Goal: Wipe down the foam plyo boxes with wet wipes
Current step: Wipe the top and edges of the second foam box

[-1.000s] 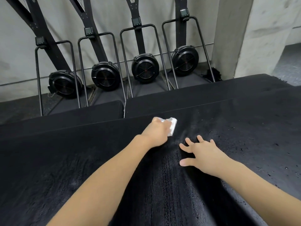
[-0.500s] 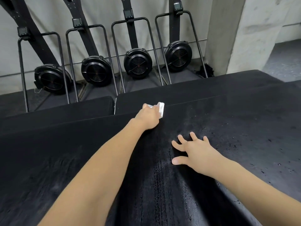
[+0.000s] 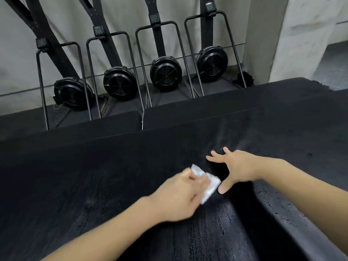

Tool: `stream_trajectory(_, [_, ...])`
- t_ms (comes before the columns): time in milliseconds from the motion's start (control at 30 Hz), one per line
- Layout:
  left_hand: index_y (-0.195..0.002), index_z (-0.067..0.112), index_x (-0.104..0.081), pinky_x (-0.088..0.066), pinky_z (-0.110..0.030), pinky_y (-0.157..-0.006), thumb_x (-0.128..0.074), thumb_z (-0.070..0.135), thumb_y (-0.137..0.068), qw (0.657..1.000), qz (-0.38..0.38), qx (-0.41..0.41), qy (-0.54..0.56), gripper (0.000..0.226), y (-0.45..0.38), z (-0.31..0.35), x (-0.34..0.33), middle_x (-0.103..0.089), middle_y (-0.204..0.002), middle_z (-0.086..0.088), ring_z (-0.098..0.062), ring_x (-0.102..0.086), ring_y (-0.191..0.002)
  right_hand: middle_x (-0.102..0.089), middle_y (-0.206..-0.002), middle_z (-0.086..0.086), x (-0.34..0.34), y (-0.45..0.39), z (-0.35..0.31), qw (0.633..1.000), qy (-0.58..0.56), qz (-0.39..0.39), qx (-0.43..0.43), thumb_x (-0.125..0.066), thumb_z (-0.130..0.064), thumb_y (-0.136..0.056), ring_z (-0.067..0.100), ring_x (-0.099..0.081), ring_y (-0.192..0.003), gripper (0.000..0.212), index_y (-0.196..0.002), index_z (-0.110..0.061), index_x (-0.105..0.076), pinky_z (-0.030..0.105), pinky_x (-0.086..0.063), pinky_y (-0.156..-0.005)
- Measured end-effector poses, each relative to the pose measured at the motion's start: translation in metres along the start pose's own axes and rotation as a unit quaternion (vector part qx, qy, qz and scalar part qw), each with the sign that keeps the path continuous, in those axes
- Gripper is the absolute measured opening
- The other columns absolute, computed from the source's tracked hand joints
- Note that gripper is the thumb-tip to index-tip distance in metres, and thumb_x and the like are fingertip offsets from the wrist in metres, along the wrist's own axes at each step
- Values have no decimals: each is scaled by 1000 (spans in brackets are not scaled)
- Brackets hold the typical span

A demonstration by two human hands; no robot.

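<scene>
Black foam is filling most of what I can see: the plyo box (image 3: 94, 185) is spreading wide under both arms, its top looking damp and streaked near the middle. On it, the left hand (image 3: 178, 199) is curling its fingers round a white wet wipe (image 3: 208, 186) and pressing it to the surface; the hand is motion-blurred. Just right of that grip, almost touching the wipe's edge, the right hand (image 3: 237, 169) is lying flat with fingers spread wide, holding nothing, its thumb pointing back toward me. Beyond the grip, two more black boxes (image 3: 207, 113) are sitting side by side with a narrow seam between them. Further off, four black fan machines (image 3: 165, 76) are standing against a pale wall (image 3: 15, 63), beside a concrete pillar (image 3: 263, 34).
</scene>
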State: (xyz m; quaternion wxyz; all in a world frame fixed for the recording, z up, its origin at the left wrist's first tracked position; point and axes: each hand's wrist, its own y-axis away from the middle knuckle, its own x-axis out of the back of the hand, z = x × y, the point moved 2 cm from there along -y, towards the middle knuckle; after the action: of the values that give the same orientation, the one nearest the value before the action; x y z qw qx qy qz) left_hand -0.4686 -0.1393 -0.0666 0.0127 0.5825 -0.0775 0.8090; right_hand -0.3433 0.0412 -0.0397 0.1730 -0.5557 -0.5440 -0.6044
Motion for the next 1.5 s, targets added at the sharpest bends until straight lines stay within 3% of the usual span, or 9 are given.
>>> stream_trajectory(100, [-111,29,-55,-47,-24,-93,-44,24,-103,997,-49,-62,-9,14,12,9,-1,-57,-137,8,-17,-49,-114,1,-166,-12,-3,-5,-1,1000,-1,8,1,-80,-60,-71,29,5,-153,117,-158,-40,-4,47,-11,-123])
stream_trajectory(233, [-91,29,-36,-53,-44,-72,-42,6,-94,998,-16,29,-54,25,-38,-34,16,-51,-99,-3,-23,-52,-84,2,-166,-9,-2,0,-1,1000,3,11,-7,-79,-55,-75,32,6,-153,115,-158,-39,-1,51,-8,-122])
stream_trajectory(400, [-109,3,-54,-43,-31,-92,-33,14,-106,991,65,103,-50,24,-84,-59,20,-58,-97,-16,-16,-38,-97,1,-167,5,-12,-4,4,996,-52,51,-60,-85,-59,-63,37,-9,-152,129,-155,-48,4,54,-31,-115])
stream_trajectory(533, [-123,11,-57,-51,-44,-85,-38,16,-104,994,39,96,-20,27,-56,-21,11,-62,-96,-15,-25,-47,-104,-3,-166,-12,-19,10,-3,995,-16,88,-44,-72,-58,-80,20,0,-154,105,-159,-32,-10,45,-17,-120])
stream_trajectory(667, [-98,24,-47,-50,-38,-76,-43,12,-100,1000,11,27,10,13,-1,33,-5,-47,-85,8,-12,-41,-92,-9,-167,-9,-41,28,-5,993,-2,118,-32,-51,-53,-98,18,-1,-154,75,-159,-26,-17,41,-14,-122])
stream_trajectory(933, [-138,18,-51,-49,-30,-98,-43,10,-96,998,-52,-34,3,43,73,101,-21,-53,-141,7,-13,-49,-123,-8,-165,-13,-70,96,-12,999,15,50,-9,-67,-69,-78,20,-3,-154,96,-157,-36,-23,48,-11,-123])
stream_trajectory(1067, [-101,27,-32,-56,-44,-77,-34,2,-89,997,-36,35,-52,28,43,72,-10,-50,-107,0,-22,-55,-81,-4,-166,-15,-84,117,-17,998,-22,44,-47,-71,-59,-81,28,1,-154,96,-158,-37,-17,59,-14,-120])
stream_trajectory(1233, [-133,15,-48,-53,-50,-88,-39,-10,-84,988,-27,144,-52,56,16,49,-17,-64,-118,-18,-42,-64,-98,-5,-166,-11,-90,117,-19,997,-21,51,-46,-67,-58,-85,31,2,-153,93,-158,-35,-16,62,-11,-119])
stream_trajectory(1500, [-134,26,-43,-58,-43,-76,-36,-4,-80,998,7,-36,-43,63,85,129,-53,-57,-128,-1,-29,-65,-99,-18,-165,-3,-94,118,-18,995,-24,76,-52,-67,-55,-87,29,-1,-153,90,-158,-33,-17,60,-8,-119])
